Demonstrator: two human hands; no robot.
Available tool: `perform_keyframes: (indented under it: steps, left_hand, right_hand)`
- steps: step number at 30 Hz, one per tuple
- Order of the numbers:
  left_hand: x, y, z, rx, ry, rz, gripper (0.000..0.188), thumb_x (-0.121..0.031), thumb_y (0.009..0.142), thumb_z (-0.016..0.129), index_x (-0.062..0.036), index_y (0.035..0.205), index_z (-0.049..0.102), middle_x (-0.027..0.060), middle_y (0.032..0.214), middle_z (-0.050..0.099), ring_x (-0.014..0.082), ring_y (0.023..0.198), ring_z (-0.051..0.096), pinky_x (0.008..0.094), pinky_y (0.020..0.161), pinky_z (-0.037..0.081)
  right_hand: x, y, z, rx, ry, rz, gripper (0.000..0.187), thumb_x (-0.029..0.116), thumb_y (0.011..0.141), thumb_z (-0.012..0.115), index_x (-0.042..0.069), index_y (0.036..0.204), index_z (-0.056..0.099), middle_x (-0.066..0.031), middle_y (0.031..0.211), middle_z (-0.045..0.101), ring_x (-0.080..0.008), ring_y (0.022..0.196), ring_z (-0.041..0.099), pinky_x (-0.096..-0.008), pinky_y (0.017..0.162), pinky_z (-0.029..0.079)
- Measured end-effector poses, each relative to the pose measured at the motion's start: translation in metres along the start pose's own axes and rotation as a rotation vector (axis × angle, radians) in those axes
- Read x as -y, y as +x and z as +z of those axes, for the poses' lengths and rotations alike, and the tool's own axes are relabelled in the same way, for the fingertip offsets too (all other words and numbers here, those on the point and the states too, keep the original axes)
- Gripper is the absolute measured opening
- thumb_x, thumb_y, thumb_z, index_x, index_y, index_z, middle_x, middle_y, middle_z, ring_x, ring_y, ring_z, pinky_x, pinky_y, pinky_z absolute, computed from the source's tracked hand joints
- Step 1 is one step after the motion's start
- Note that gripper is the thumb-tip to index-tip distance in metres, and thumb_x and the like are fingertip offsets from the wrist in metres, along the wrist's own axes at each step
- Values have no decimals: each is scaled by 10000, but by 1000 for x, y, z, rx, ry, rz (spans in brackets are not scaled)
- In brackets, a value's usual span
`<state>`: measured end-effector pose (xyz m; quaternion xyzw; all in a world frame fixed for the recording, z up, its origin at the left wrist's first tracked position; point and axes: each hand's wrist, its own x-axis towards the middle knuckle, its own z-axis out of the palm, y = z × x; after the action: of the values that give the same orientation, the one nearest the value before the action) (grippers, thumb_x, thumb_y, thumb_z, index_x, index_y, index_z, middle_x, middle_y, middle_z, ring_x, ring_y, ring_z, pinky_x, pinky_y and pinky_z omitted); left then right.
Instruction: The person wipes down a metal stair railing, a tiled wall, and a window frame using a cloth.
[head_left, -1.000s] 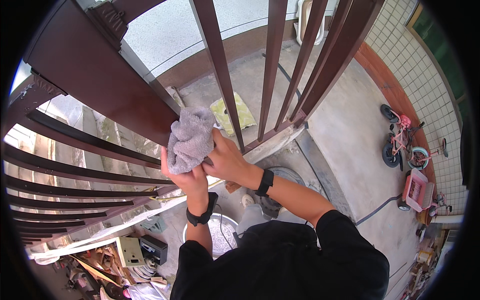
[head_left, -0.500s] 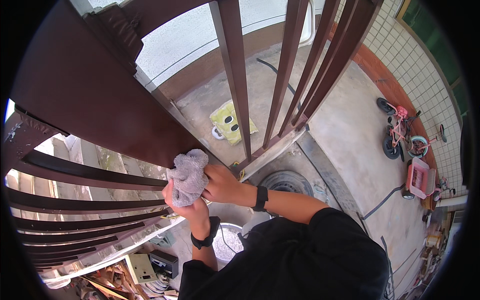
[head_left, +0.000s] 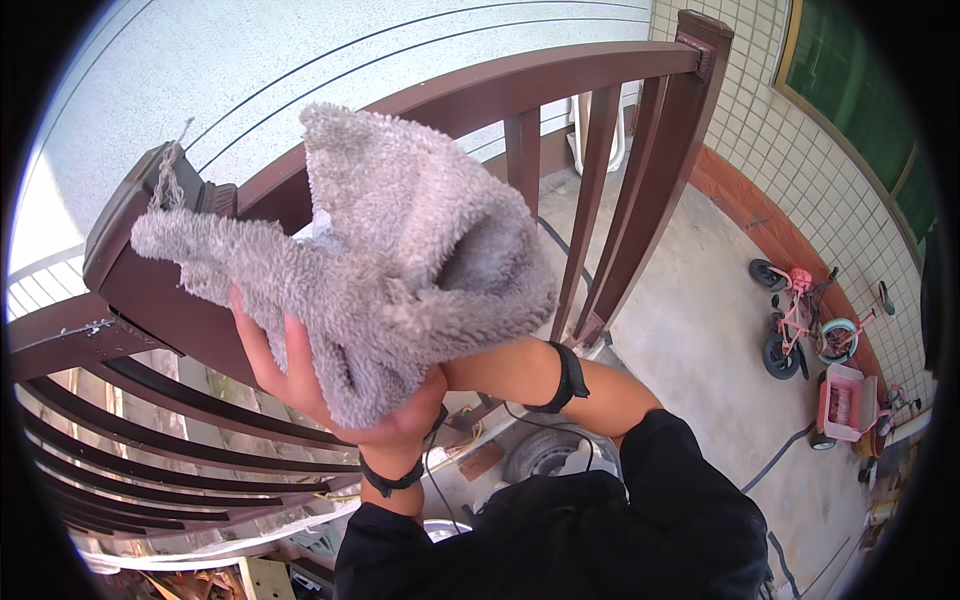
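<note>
A fluffy grey cleaning cloth (head_left: 400, 250) is loosely spread above both hands, close in front of me. A fold with a dark hollow shows on its right side, and a frayed string sticks up at its left end. My left hand (head_left: 330, 400) holds the cloth from below, two fingers stretched along its underside. My right hand (head_left: 485, 367) reaches under the cloth from the right and supports it; its fingers are hidden. Behind the cloth is a thick brown post (head_left: 150, 295) with a square cap, joined to a curved brown railing (head_left: 560, 80).
Brown bars (head_left: 170, 400) run along the left. Behind the railing is a pale wall (head_left: 450, 45). On the concrete floor at right stand a small pink bicycle (head_left: 795, 315) and a pink toy cart (head_left: 848, 402). A tire (head_left: 545, 455) lies below my right arm.
Both hands have come up from the lower edge of the post with the cloth. The bunched cloth has opened out. My view has tilted up, showing the post's cap and the railing's top.
</note>
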<state>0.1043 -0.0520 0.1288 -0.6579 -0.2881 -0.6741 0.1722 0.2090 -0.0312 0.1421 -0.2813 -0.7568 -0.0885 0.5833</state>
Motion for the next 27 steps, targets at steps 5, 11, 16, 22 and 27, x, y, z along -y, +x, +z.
perform_keyframes:
  steps: [5, 11, 16, 22, 27]
  left_hand:
    - [8, 54, 50, 156, 474, 84, 459, -268, 799, 559, 35, 1140, 509, 199, 1165, 521, 364, 1113, 483, 513, 1055, 176]
    - [-11, 64, 157, 254, 289, 201, 543, -384, 726, 626, 74, 993, 509, 212, 931, 577, 339, 868, 552, 526, 992, 303]
    - [-50, 79, 238, 205, 169, 254, 387, -346, 801, 585, 29, 875, 524, 152, 688, 547, 338, 707, 539, 446, 873, 400]
    - [-68, 89, 274, 167, 235, 216, 376, -342, 780, 563, 32, 800, 534, 235, 711, 596, 379, 699, 585, 446, 689, 441]
    - [-74, 93, 275, 274, 148, 145, 381, -340, 809, 532, 41, 798, 541, 246, 696, 596, 398, 685, 593, 447, 662, 468]
  right_hand:
    - [-51, 38, -14, -35, -238, -101, 334, 152, 739, 521, 20, 1036, 599, -177, 1046, 580, -396, 1206, 366, -599, 1040, 129]
    - [-138, 32, -84, -171, -345, -120, 272, 141, 711, 532, -2, 924, 624, -167, 928, 602, -372, 1046, 485, -551, 1044, 200]
    - [-182, 41, -158, -41, -559, -56, 362, 217, 747, 542, 24, 1053, 561, -182, 1084, 546, -332, 1113, 445, -479, 1024, 250]
    - [-217, 49, -180, -119, -457, -157, 386, 234, 793, 516, 5, 1103, 545, -219, 1133, 547, -339, 1138, 450, -418, 1016, 282]
    - [-217, 52, -185, -6, -539, 32, 269, 226, 767, 521, -33, 793, 591, -237, 855, 610, -386, 892, 549, -454, 810, 394]
